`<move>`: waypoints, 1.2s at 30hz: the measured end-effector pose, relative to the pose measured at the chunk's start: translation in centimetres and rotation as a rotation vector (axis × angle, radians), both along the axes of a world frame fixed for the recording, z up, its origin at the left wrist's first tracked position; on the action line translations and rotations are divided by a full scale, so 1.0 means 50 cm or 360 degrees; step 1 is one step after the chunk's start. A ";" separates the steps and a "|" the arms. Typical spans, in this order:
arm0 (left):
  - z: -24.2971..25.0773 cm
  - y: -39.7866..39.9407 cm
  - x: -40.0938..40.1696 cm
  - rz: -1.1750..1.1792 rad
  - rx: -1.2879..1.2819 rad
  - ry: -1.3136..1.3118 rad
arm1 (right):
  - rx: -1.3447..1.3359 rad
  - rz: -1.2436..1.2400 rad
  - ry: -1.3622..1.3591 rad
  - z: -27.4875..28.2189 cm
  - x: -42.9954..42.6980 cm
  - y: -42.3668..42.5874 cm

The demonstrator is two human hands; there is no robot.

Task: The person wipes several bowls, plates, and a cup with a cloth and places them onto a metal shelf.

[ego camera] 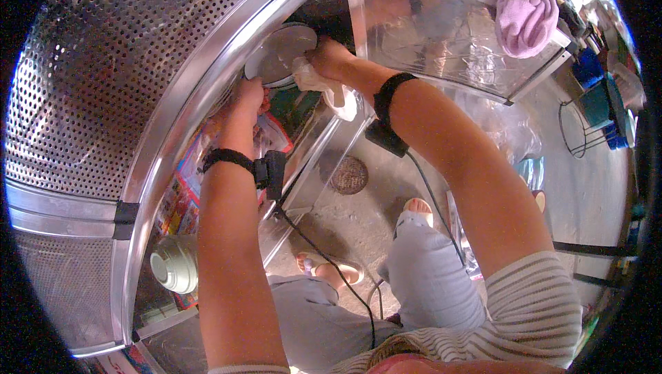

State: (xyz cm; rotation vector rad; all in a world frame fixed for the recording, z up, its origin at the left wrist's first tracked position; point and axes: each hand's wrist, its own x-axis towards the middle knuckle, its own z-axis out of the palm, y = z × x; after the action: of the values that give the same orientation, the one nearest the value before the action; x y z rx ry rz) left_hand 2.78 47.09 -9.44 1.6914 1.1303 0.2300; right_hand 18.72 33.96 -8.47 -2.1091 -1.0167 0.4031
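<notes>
Inside a low metal-framed cabinet, a round pale plate (pixel 276 56) tops what looks like a small stack. My left hand (pixel 251 96) is at its near left rim, with the fingers curled and partly hidden. At the plate's right side, my right hand (pixel 327 58) grips a crumpled off-white cloth (pixel 309 75); its fingertips are lost in shadow. Just below the cloth is a white rounded item (pixel 341 105), whose kind I cannot make out. Printed sheeting (pixel 271 133) lines the shelf under my left forearm.
A perforated metal panel (pixel 129 53) and bright frame rail (pixel 207 53) bound the left. Pale green bowls (pixel 175 264) sit beside my left forearm. A pink cloth (pixel 526 18) hangs over the clear panel (pixel 439 38). Cables (pixel 331 265) trail from wrist straps. A drain cover (pixel 349 175) is in the floor.
</notes>
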 end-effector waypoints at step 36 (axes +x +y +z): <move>-0.050 0.051 0.033 0.0282 0.0150 -0.0147 | -0.0106 0.0517 -0.0714 -0.086 0.032 0.022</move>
State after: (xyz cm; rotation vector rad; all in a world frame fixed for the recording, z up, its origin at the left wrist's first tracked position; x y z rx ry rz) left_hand 4.43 49.64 -11.92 1.6456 1.2169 0.4746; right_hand 20.34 35.05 -12.79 -2.1449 -1.6360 0.1164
